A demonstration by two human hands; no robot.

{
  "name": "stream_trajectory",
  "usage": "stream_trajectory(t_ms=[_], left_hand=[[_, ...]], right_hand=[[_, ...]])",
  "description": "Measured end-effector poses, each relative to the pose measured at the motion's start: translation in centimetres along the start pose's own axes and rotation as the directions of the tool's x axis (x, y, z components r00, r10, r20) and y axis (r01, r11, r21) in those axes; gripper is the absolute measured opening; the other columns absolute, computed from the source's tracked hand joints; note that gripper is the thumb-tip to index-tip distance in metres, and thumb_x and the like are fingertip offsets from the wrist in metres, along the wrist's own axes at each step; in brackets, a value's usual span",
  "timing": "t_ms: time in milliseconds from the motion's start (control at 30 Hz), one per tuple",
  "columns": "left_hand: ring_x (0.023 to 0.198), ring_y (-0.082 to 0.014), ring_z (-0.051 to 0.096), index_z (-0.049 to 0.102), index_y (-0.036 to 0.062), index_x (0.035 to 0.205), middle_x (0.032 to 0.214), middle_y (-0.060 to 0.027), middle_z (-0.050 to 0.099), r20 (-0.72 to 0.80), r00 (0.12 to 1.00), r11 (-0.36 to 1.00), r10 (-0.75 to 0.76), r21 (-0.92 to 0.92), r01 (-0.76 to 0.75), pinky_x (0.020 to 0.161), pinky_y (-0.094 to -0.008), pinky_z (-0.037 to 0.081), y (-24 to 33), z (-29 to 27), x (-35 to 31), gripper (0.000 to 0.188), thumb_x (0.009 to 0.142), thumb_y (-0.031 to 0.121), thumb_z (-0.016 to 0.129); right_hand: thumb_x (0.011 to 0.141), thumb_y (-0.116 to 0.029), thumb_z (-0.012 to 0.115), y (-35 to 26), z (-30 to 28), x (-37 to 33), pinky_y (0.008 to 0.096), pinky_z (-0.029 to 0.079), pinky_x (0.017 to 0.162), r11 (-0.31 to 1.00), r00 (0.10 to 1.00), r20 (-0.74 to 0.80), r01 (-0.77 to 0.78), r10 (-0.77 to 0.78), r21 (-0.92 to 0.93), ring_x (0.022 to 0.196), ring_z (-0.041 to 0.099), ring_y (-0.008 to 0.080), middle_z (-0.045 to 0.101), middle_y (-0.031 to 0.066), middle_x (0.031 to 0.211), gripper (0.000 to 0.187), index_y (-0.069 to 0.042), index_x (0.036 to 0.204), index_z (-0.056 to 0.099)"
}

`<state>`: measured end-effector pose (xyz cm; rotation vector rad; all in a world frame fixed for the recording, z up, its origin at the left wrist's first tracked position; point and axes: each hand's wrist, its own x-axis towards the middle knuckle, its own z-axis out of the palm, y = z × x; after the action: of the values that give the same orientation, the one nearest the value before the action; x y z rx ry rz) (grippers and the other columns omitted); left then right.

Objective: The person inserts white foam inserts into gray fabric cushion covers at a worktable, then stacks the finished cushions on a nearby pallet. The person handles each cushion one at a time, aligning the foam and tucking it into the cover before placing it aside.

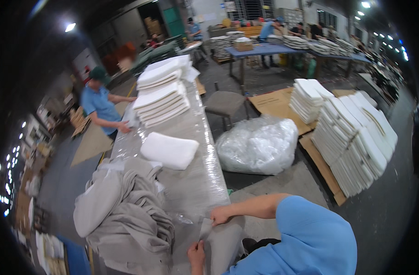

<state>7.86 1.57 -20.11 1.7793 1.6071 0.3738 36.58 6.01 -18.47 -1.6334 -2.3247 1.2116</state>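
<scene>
A piece of grey fabric (pixel 222 240) lies at the near end of the plastic-wrapped table (pixel 191 183), close to my body. My right hand (pixel 221 215) is closed on its far edge, thumb and fingers pinched together. Nearer to me, my left hand (pixel 196 253) pinches the left edge of the same fabric. To the left of my hands a large heap of grey fabric covers (pixel 131 215) spreads over the table. Beyond the heap rests a single white foam pad (pixel 169 150), flat on the plastic.
Stacked white pads (pixel 161 103) stand at the table's far end, with a co-worker (pixel 99 103) in blue to their left. Right of the table sit a big clear plastic bag (pixel 259 144), a grey stool (pixel 224 103) and tall pad stacks (pixel 349 133) on cardboard.
</scene>
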Motion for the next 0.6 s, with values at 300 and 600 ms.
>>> stream_trajectory(t_ms=[300, 600], left_hand=[[0.095, -0.0431, 0.073, 0.076, -0.0023, 0.109, 0.095, -0.0281, 0.075, 0.318, 0.917, 0.968, -0.242, 0.137, 0.209, 0.084, -0.0462, 0.055, -6.8, -4.9, -2.2, 0.055, 0.094, 0.050, 0.070], [0.098, -0.0474, 0.071, 0.077, 0.0051, 0.111, 0.103, -0.0269, 0.074, -0.081, 0.957, 0.930, -0.280, 0.226, 0.291, 0.084, -0.0590, 0.054, -7.2, -2.4, -4.5, 0.057, 0.108, 0.050, 0.042]], right_hand=[[0.095, -0.034, 0.060, -1.1, 0.7, 5.9, 0.0510, 0.056, 0.092, 0.919, 0.960, 0.243, -0.032, 0.137, -0.392, 0.105, 0.071, 0.0414, 0.076, 0.0218, 0.109, 0.039, -0.003, 0.108, 0.078], [0.101, -0.036, 0.053, -1.7, 3.5, 7.1, 0.0554, 0.056, 0.086, 0.948, 0.952, -0.082, -0.301, 0.293, -0.107, 0.096, 0.071, 0.0467, 0.074, 0.0249, 0.099, 0.043, -0.001, 0.097, 0.077]])
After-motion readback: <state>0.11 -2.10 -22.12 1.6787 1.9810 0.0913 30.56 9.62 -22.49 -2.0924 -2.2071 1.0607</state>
